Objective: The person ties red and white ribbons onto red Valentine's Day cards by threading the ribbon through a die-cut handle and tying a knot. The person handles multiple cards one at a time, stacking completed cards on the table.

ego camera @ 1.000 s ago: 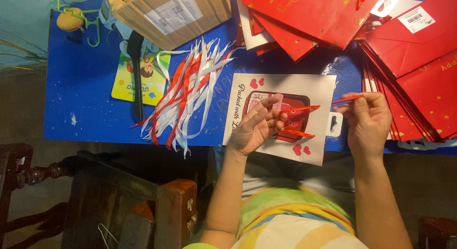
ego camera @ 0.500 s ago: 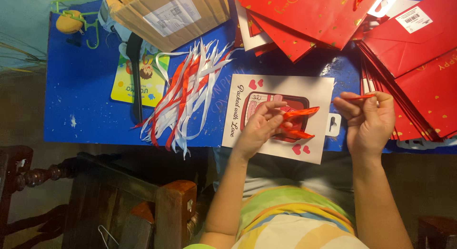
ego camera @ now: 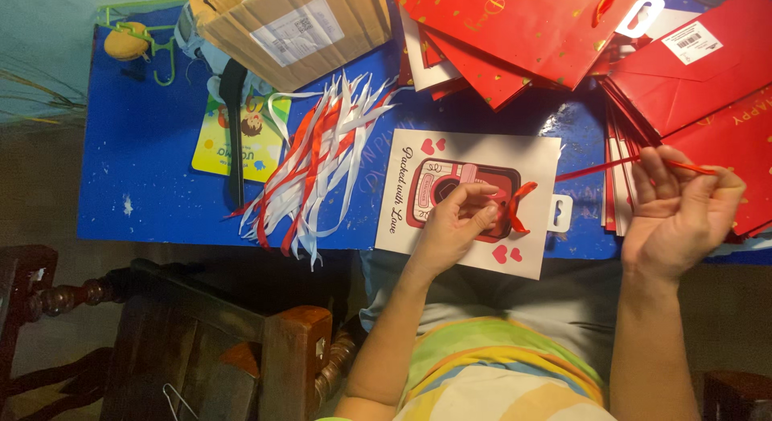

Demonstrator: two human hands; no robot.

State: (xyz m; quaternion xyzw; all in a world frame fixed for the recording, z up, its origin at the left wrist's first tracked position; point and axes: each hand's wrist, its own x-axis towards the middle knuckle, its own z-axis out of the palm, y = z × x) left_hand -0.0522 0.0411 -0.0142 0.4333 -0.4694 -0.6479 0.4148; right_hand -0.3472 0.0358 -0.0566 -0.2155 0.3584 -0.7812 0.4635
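left hand (ego camera: 454,224): grip pinched tight, fingertips pressing the red ribbon (ego camera: 519,208) down on the white bag (ego camera: 474,200), right by its loop
right hand (ego camera: 679,216): fingers curled in, closed grip on the ribbon's other end, strand pulled taut across to the bag
white bag: lying flat at the near edge of the blue worktop (ego camera: 153,147), heart prints on it
ribbon pile (ego camera: 310,176): loose red and white strips, just left of the bag
red bags (ego camera: 555,27): stacked at the far side and right
cardboard box (ego camera: 293,27): far left corner-ish
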